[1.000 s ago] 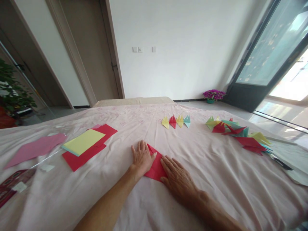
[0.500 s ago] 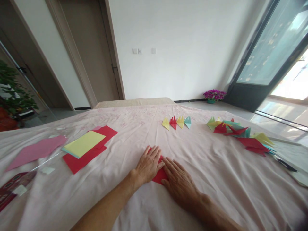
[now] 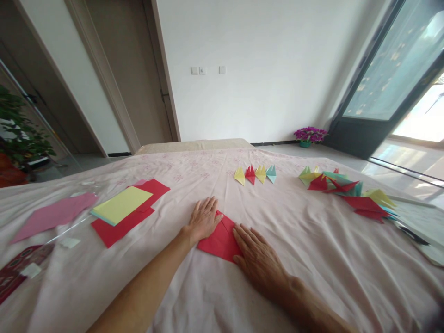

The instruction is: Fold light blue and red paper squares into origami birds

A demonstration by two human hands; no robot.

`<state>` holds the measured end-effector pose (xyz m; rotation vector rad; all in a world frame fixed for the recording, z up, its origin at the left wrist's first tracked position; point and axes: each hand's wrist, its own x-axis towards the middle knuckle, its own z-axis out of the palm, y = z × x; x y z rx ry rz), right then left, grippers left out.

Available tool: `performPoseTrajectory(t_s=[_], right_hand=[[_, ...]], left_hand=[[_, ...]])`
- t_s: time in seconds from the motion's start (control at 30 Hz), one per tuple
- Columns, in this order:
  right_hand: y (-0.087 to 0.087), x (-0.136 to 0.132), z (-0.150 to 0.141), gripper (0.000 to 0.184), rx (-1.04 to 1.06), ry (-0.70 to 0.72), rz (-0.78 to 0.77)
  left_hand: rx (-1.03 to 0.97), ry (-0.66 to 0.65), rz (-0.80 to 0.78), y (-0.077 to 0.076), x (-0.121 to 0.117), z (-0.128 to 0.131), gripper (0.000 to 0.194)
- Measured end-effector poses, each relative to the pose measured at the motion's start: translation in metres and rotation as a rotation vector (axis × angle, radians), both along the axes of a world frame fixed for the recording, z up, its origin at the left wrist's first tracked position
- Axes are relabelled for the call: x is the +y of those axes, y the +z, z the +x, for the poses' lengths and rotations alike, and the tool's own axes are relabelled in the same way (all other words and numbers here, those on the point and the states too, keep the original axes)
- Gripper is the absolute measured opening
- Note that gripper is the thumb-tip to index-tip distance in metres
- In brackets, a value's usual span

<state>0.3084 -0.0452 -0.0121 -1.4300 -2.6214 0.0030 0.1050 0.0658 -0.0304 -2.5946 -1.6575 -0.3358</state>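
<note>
A folded sheet of red paper (image 3: 219, 240) lies flat on the pink cloth in front of me, with a crease line showing near its upper corner. My left hand (image 3: 204, 218) rests flat across the paper's upper left edge, fingers stretched out and pointing away. On the right edge lies my right hand (image 3: 255, 252), palm down with the fingers extended, pressing against the paper. Neither hand grips anything. Parts of the paper's left and right edges are hidden under the hands.
Yellow paper (image 3: 123, 205) lies over red sheets (image 3: 116, 236) at left, beside pink paper (image 3: 55, 216). Several small folded paper pieces (image 3: 255, 175) stand in a row ahead. More folded pieces (image 3: 335, 184) are heaped at right, near a white item (image 3: 423, 226). Wrinkled cloth (image 3: 194, 296) covers the surface.
My left hand has slid left across the red paper, uncovering much more of it. My right hand has stayed at the right edge. The view has shifted very slightly.
</note>
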Motion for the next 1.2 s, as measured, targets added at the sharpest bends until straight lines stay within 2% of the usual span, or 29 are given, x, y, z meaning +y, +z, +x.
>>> performPoseTrajectory(t_s=[0.13, 0.3, 0.4, 0.5, 0.57, 0.63, 0.83, 0.93, 1.03, 1.17, 1.2], right_hand=[[0.000, -0.001, 0.000, 0.057, 0.018, -0.008, 0.003], [0.008, -0.001, -0.004, 0.057, 0.024, -0.049, -0.093], [0.017, -0.003, -0.013, 0.056, 0.038, -0.121, -0.154], [0.025, -0.008, -0.025, 0.054, 0.074, -0.194, -0.186], [0.030, -0.013, -0.033, 0.053, 0.110, -0.222, -0.196], [0.036, -0.018, -0.039, 0.052, 0.168, -0.207, -0.218], [0.051, -0.019, -0.065, 0.054, 0.362, 0.024, -0.382], [0.052, -0.008, -0.077, 0.058, 0.390, 0.076, -0.424], [0.048, 0.005, -0.078, 0.053, 0.438, 0.105, -0.429], [0.040, 0.024, -0.055, 0.045, 0.461, 0.141, -0.372], [0.038, 0.030, -0.047, 0.045, 0.430, 0.127, -0.332]], left_hand=[[-0.087, 0.120, -0.039, 0.012, -0.002, -0.005, 0.055], [-0.234, 0.249, -0.102, 0.026, -0.041, -0.024, 0.052], [-0.309, 0.267, -0.207, 0.020, -0.059, -0.037, 0.061], [-0.355, 0.288, -0.280, 0.012, -0.064, -0.041, 0.066], [-0.350, 0.298, -0.291, 0.012, -0.060, -0.041, 0.063], [-0.308, 0.287, -0.286, 0.021, -0.052, -0.042, 0.054], [-0.020, 0.149, -0.203, 0.081, 0.003, -0.044, 0.015], [0.127, 0.054, -0.126, 0.097, 0.027, -0.031, 0.012], [0.220, -0.043, -0.047, 0.093, 0.032, -0.014, 0.009], [0.269, -0.101, 0.077, 0.070, 0.017, 0.000, 0.018], [0.292, -0.104, 0.169, 0.064, 0.013, 0.001, 0.019]])
